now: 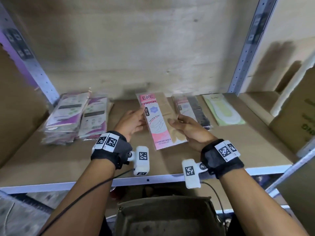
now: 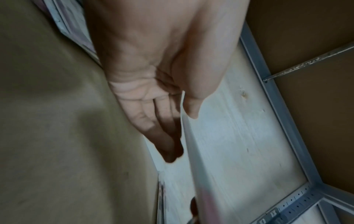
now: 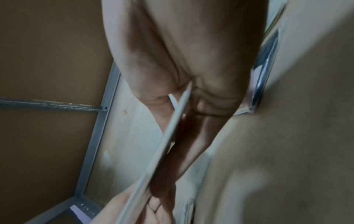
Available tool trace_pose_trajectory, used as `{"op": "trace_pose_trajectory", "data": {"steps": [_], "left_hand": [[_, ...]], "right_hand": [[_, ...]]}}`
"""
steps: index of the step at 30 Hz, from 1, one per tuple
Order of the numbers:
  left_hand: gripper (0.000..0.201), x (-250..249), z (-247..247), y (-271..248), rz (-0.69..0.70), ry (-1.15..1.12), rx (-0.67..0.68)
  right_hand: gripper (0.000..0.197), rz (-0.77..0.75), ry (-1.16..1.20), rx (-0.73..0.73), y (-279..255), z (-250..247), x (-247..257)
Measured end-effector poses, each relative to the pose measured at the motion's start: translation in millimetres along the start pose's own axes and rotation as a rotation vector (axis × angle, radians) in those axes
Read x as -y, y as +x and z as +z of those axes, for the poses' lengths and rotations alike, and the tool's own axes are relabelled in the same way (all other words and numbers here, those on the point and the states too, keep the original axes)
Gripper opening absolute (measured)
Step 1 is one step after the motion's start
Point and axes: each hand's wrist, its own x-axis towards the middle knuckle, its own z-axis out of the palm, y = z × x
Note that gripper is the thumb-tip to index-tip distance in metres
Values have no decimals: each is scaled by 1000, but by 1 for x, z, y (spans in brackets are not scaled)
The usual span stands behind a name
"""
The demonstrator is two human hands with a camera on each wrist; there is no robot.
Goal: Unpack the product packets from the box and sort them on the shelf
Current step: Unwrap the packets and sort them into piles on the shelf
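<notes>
Shelving of grey perforated metal uprights (image 1: 245,53) framed a brown board shelf (image 1: 68,164) with a pale wooden back panel (image 1: 136,48). At far left, a cardboard sheet (image 1: 15,103) leaned by the post; beside it lay two stacks of purple-and-white packets (image 1: 75,116). At centre, the left hand (image 1: 131,123) and the right hand (image 1: 189,130) together held a pink stocking packet (image 1: 160,121) above the shelf, each hand pinching one long edge between thumb and straight fingers (image 2: 164,133); the wrist views showed the packet edge-on. Just right of it, a dark packet (image 1: 196,111) and a pale green packet (image 1: 223,109) lay flat on the board. At far right stood a cardboard carton (image 1: 296,116) with green print. Below the shelf's front edge, an open brown box (image 1: 170,217) sat between the forearms.
</notes>
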Motion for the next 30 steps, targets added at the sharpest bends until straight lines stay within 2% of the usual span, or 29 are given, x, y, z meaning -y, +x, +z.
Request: {"op": "trace_pose_trajectory", "data": {"steps": [4, 6, 8, 17, 19, 23, 25, 27, 30], "left_hand": [[22, -4, -4, 14, 47, -126, -196], [32, -6, -12, 21, 48, -151, -300], [33, -8, -18, 24, 68, -126, -335], [32, -9, -35, 10, 163, 171, -254], [36, -10, -39, 4, 126, 176, -227], [43, -10, -47, -6, -62, 17, -30], [44, -7, -50, -6, -143, -113, 19], [43, -3, -50, -3, -152, -245, 4], [43, 1, -45, -3, -155, -361, -135]], "right_hand": [[31, 19, -88, 82, -4, -6, -2], [31, 11, -197, 100, -6, -9, 0], [31, -4, -311, 113, -8, -12, 1], [32, 54, -373, 173, -19, -27, 0], [31, 51, -375, 183, -22, -26, 0], [26, 8, -286, 211, -28, -21, 0], [25, -9, -256, 226, -31, -18, 0], [24, -23, -263, 206, -31, -15, -1], [25, -24, -228, 134, -29, -17, -3]]}}
